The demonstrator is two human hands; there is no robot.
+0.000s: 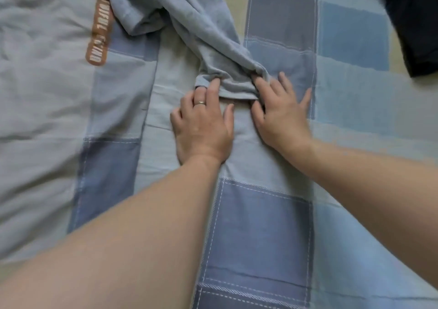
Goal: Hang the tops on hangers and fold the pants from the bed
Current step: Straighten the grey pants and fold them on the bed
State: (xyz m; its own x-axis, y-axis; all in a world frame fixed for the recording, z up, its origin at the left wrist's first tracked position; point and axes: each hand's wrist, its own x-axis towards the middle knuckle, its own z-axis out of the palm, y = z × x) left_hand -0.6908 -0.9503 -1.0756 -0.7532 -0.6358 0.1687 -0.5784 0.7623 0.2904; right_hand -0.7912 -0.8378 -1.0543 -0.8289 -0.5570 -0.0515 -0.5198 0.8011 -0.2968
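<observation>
- Bed cover (260,225): patchwork of blue, grey-blue and pale squares with white stitching. It fills the view and serves as the flat working surface for all the items below.
- Pale grey garment (42,71): rumpled and spread over the left side of the bed. No hand touches it; it appears to be awaiting its turn.
- Grey-blue garment (201,31): the piece in hand. It runs as a long twisted tube from the top of the view down to the middle of the bed. Judged a trouser leg, though a sleeve cannot be ruled out. Its hem (234,90) lies between the two hands, likely so the cloth can be drawn straight before folding.
- Dark garment (417,24): navy or black, at the top right corner, well apart from the hands.
- Left hand (203,123): palm down on the cover at the hem's left corner. The fingers are nearly straight, with the index tip resting on the hem and a neighbouring fingertip hidden under its edge. The thumb is clear of the cloth. Whether it nips the cloth cannot be told.
- Right hand (282,116): at the hem's right corner. The index finger is curled into the bunched cloth with the thumb just below, a pinch by the look of it. The other fingers are splayed flat on the cover, seemingly as a brace.
- Brown strip (98,31): a lettered band on the pale grey garment; the wording is not legible.
- Ring (200,102): a plain band on a left-hand finger.
</observation>
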